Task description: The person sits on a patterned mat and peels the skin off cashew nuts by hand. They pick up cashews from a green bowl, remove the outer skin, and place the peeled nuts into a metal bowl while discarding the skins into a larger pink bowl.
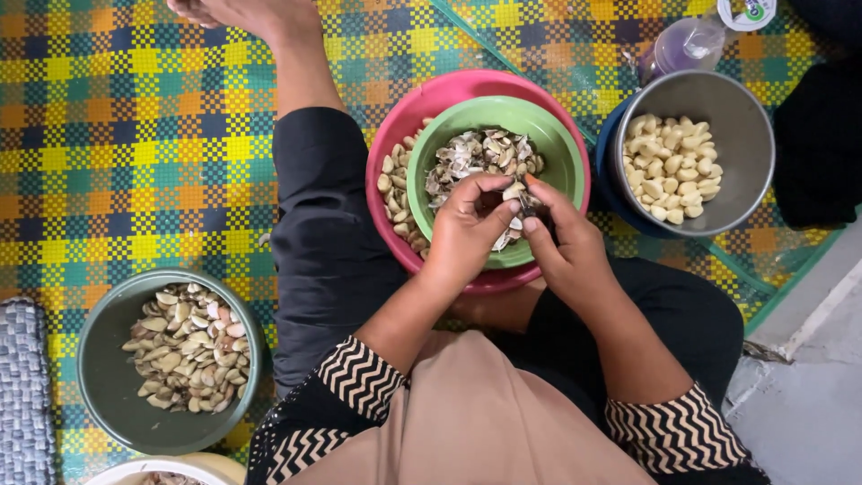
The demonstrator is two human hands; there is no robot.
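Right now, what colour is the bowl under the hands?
Green bowl, nested in a pink one; head view.

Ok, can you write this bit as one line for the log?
left hand: holding garlic clove | right hand: peeling it | over: green bowl of skins | right: steel bowl, peeled cloves

— What colours fill the frame?
— A woven mat (pixel 135 135) checked in yellow, orange, teal and green; at centre, a light green bowl (pixel 561 153) inside a pink bowl (pixel 467 90).
— And at the edges?
— At lower left, a dull green bowl (pixel 103 395); at upper right, a steel bowl (pixel 745 135) of cream cloves (pixel 672 166). The sleeves (pixel 359 382) show black-and-cream chevrons.
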